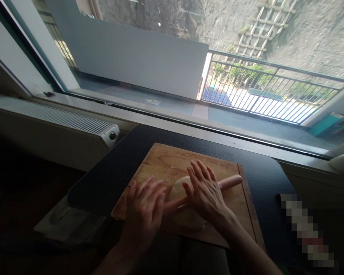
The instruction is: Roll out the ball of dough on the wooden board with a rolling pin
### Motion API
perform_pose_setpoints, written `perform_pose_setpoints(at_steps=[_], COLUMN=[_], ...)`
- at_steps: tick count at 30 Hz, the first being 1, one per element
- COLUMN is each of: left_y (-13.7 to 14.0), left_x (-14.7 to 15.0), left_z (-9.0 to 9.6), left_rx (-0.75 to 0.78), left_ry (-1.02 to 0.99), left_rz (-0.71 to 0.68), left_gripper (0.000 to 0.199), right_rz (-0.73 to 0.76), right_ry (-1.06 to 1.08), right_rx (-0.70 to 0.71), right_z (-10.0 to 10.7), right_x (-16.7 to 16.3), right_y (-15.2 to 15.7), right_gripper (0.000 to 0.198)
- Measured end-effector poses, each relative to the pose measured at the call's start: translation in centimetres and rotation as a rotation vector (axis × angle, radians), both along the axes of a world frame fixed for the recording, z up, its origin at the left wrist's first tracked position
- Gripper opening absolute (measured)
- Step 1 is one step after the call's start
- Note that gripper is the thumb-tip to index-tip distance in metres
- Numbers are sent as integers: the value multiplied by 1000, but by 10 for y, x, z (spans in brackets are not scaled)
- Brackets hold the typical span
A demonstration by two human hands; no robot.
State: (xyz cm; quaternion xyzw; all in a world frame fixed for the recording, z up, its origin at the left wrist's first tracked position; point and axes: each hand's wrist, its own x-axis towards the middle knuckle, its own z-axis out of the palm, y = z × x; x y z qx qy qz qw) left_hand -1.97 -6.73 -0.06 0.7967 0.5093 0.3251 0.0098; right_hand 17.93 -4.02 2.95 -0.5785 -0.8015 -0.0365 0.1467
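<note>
Nearest to the camera, two bare forearms (248, 238) are seen, coming up from the lower edge. Between the hands, a piece of pale, flattened dough (180, 188) is placed about the middle of a wooden board (157, 162), and it is crossed on a slant by a rolling pin (231, 182). The left part of the pin is covered by the left hand (146, 206), whose fingers are stretched out and slightly spread; whether its palm is touching the pin cannot be told. Over the pin, right of its middle, the right hand (205, 187) is laid palm down, with its fingers straight and its thumb held apart. The two hands are kept separate from each other. The board is supported by a black table (100, 183), on whose right side a long item (306, 229) is blurred by pixels. Beyond the table a window sill (172, 128) is seen, with a radiator (46, 124) at left. Outside, a metal railing (275, 89) and a rough slope (323, 49) are brightly lit.
</note>
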Motion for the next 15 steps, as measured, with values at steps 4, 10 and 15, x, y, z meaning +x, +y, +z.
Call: perform_pose_setpoints(at_steps=[4, 10, 15], left_y=[2, -45, -12], left_x=[-6, -18, -11], left_z=[1, -18, -6], left_rx=[15, 11, -16], left_ry=[27, 63, 4], left_rz=[-9, -202, -20], left_gripper=[28, 41, 29], right_rz=[-22, 169, 21], right_ry=[1, -142, -65], right_rx=[-23, 56, -19], right_z=[2, -20, -8], right_x=[-14, 15, -11], right_y=[8, -68, -12], right_gripper=[52, 58, 50])
